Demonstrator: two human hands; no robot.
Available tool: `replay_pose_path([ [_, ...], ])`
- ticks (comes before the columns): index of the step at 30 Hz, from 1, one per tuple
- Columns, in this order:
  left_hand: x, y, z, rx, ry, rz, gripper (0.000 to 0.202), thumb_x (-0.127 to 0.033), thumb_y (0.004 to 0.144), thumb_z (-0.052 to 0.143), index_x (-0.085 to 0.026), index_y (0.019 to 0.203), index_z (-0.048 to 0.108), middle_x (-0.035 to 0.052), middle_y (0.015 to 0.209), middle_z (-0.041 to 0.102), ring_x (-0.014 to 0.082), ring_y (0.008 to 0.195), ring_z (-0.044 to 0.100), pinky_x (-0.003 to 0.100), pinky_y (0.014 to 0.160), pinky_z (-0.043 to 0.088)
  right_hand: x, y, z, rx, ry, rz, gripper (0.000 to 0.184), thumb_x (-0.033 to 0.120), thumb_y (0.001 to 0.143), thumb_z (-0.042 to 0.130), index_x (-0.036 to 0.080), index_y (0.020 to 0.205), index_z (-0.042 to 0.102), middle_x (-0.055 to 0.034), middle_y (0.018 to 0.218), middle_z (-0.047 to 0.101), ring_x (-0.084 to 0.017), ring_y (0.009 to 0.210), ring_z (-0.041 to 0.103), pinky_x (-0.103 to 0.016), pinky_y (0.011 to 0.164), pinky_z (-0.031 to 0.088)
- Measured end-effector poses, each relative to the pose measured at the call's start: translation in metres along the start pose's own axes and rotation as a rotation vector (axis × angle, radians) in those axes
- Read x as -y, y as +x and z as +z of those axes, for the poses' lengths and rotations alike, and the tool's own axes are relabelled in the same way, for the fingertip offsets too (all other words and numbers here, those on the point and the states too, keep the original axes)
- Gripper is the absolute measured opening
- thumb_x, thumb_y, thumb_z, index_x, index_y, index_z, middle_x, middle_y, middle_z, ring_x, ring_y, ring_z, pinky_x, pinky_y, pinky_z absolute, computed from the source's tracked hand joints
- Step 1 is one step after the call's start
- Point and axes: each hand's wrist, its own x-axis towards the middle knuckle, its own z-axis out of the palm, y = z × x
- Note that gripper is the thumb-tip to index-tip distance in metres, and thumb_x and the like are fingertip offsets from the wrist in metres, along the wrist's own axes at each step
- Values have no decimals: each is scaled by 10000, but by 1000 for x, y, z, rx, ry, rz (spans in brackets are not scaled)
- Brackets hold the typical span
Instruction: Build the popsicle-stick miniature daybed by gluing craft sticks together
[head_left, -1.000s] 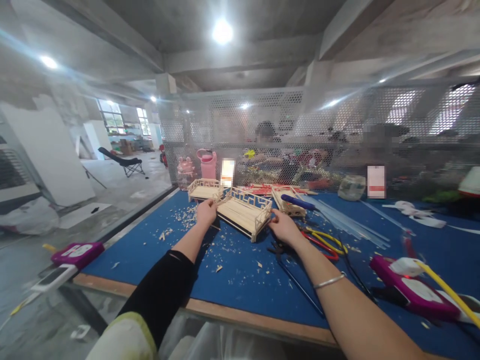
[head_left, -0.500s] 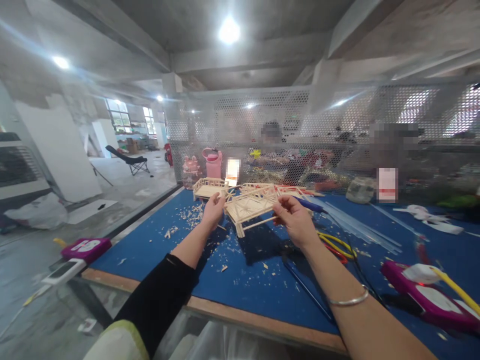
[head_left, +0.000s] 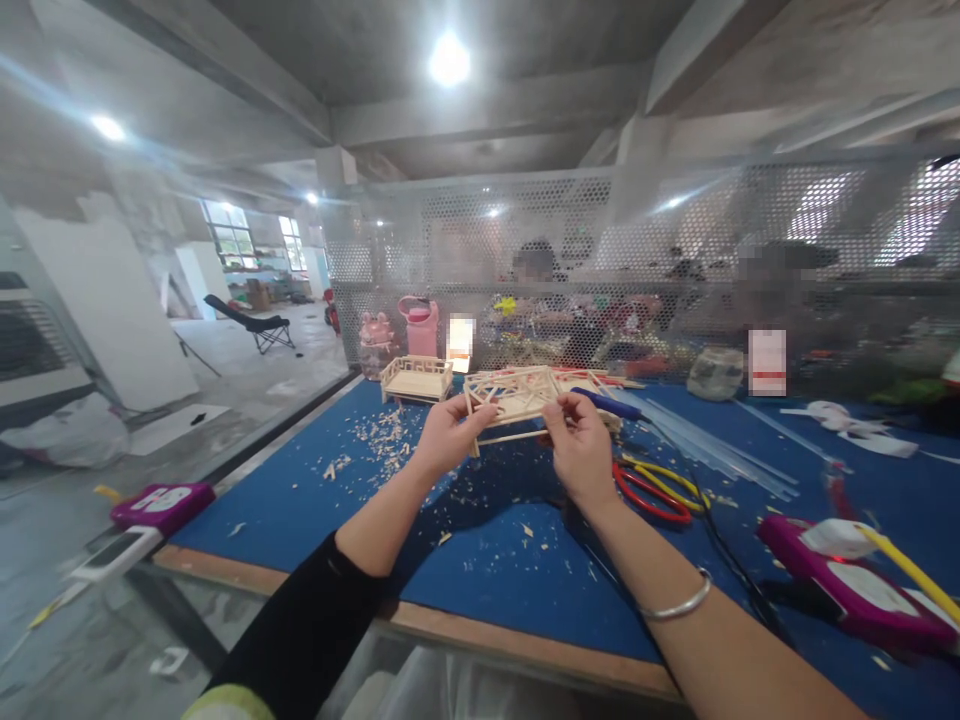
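Between my hands, above the blue table top (head_left: 480,580), is a small model frame of thin wooden sticks (head_left: 521,403). My left hand (head_left: 452,437) grips its left end, thumb toward me. At the right end, the fingers of my right hand (head_left: 581,440) are pinched on it. A finished-looking wooden model bed with railings (head_left: 416,383) stands on the table beyond my left hand. Loose wooden sticks (head_left: 600,378) lie behind the held frame. Just past my right hand is a blue-handled tool (head_left: 611,404), probably a glue gun or iron; its kind is unclear.
Wood scraps (head_left: 386,435) litter the table. Red-handled scissors (head_left: 652,500), clear glue sticks (head_left: 705,440) and a purple power strip (head_left: 847,590) lie to the right. Another purple strip (head_left: 161,505) sits at the left edge. A perforated screen (head_left: 480,240) rises behind, people beyond it.
My left hand has shifted right and closer to my right hand on the stick frame, which has turned slightly. The red scissor handles are now less covered by my right arm.
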Motion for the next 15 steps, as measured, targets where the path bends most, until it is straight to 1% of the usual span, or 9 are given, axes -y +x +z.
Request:
replay_pose_path([
  [2, 0, 2, -2, 9, 32, 9, 339, -473, 691, 639, -144, 763, 679, 52, 805, 698, 192, 823, 610, 294, 784, 456, -2, 0, -1, -12, -30, -32, 344, 510, 691, 597, 209, 817, 489, 30, 706, 495, -96, 527, 461, -249, 481, 455],
  [5, 3, 4, -3, 27, 37, -15, 373, -499, 749, 563, -140, 740, 664, 44, 765, 686, 179, 809, 606, 285, 786, 451, -6, -1, 0, -5, -68, -27, 329, 501, 701, 585, 207, 812, 487, 29, 702, 496, -97, 529, 460, -255, 496, 453],
  [10, 12, 6, -2, 18, 41, -38, 306, -440, 700, 634, -136, 737, 640, 36, 720, 667, 155, 722, 582, 276, 737, 445, -6, -2, 1, 19, -70, 53, 353, 516, 647, 613, 206, 760, 487, 51, 636, 461, -86, 462, 434, -241, 420, 430],
  [15, 12, 4, -1, 51, 42, -59, 324, -462, 667, 656, -143, 720, 640, 38, 712, 667, 166, 724, 586, 289, 742, 446, -3, 1, -3, 13, -128, 94, 346, 524, 637, 616, 206, 665, 484, 62, 550, 420, -92, 453, 421, -248, 412, 451],
])
